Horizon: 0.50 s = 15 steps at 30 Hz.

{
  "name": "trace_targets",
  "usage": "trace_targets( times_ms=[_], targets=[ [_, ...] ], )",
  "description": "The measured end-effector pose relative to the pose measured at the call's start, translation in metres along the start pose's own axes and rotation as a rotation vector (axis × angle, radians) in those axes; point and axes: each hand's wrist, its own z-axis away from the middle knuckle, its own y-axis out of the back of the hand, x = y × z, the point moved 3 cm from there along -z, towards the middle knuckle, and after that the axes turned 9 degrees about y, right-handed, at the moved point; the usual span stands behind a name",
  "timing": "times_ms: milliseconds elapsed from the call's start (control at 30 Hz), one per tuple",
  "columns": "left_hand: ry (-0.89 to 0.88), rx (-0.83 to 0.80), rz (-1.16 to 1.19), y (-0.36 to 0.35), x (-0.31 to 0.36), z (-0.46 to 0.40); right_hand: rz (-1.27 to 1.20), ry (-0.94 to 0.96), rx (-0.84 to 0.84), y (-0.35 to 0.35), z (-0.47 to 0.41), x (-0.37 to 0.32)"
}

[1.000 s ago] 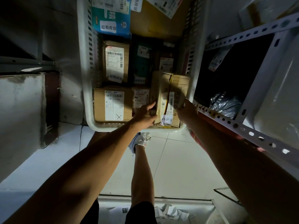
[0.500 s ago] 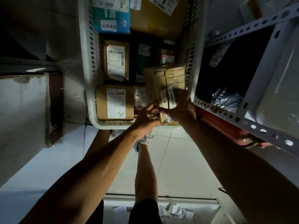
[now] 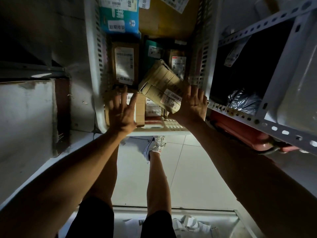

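Note:
A taped cardboard box [image 3: 161, 83] with a white label lies tilted on top of other parcels in a white slotted basket [image 3: 92, 66]. My right hand [image 3: 193, 105] rests against the box's near right end with fingers straight; its thumb is hidden. My left hand [image 3: 121, 110] hovers with fingers spread over a flat labelled carton [image 3: 139, 109] at the basket's near left, holding nothing.
The basket also holds several labelled cartons and a blue package [image 3: 120, 19] at the far end. A perforated metal shelf [image 3: 257, 121] stands right, with a black bag [image 3: 243, 102] inside and a red object [image 3: 240, 131] below. A grey wall is to the left and my legs stand on a tiled floor.
The taped box went from upright at the basket's near right, held in both hands, to tilted diagonally across the parcels. My left hand let go and moved left, fingers spread.

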Motion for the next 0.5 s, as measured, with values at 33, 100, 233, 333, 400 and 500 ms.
trace_targets(
  times_ms=[33,100,233,333,400,500],
  targets=[
    [-0.008,-0.028,-0.067,-0.002,-0.007,-0.004,0.0,0.006,0.0,0.002,-0.001,0.0],
    [-0.028,-0.025,-0.118,-0.009,-0.015,-0.013,-0.004,0.005,-0.008,0.002,-0.002,-0.001],
    [-0.113,0.022,-0.306,-0.009,-0.013,-0.029,-0.029,-0.017,0.009,0.004,-0.002,-0.001],
    [-0.174,-0.018,-0.286,-0.012,-0.015,-0.026,-0.005,-0.027,0.002,0.009,-0.002,0.003],
    [-0.191,-0.019,-0.242,-0.011,-0.018,-0.022,0.03,-0.039,0.019,0.013,-0.001,0.004],
    [-0.186,-0.078,-0.108,-0.008,-0.016,-0.025,-0.032,-0.125,-0.046,0.012,-0.004,0.002]
  ],
)
